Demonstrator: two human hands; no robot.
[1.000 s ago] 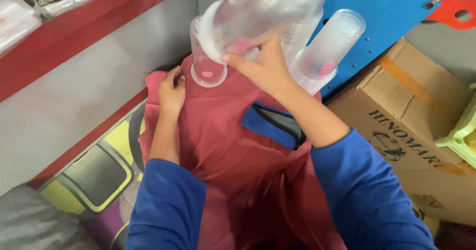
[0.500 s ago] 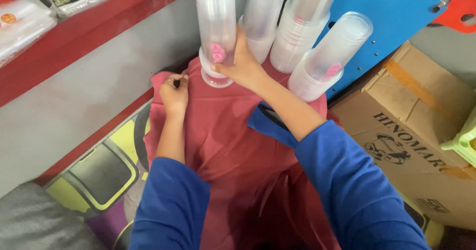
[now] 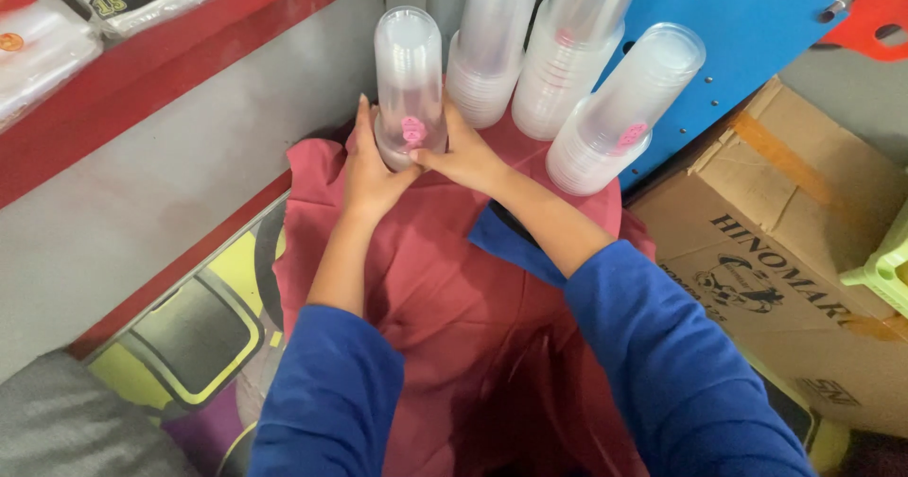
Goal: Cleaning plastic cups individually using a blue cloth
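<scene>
A tall stack of clear plastic cups [image 3: 409, 70] with a pink sticker stands upright on a red cloth [image 3: 445, 297]. My left hand [image 3: 369, 170] cups its base from the left. My right hand [image 3: 463, 156] presses the base from the right. Both hands grip the same stack. Three more stacks of clear cups [image 3: 577, 70] lean beside it to the right, against a blue panel [image 3: 747, 23]. A blue and grey pocket flap [image 3: 511, 245] lies on the cloth under my right forearm.
A grey wall with a red ledge [image 3: 180, 70] runs along the left, with bagged goods on top. A brown cardboard box [image 3: 794, 250] sits at the right. A yellow and purple mat [image 3: 189, 335] lies at lower left.
My right hand swung a stack of cups from tilted overhead down onto the shorter stack on the cloth. My left hand left the cloth's edge and now clasps the stack's base.
</scene>
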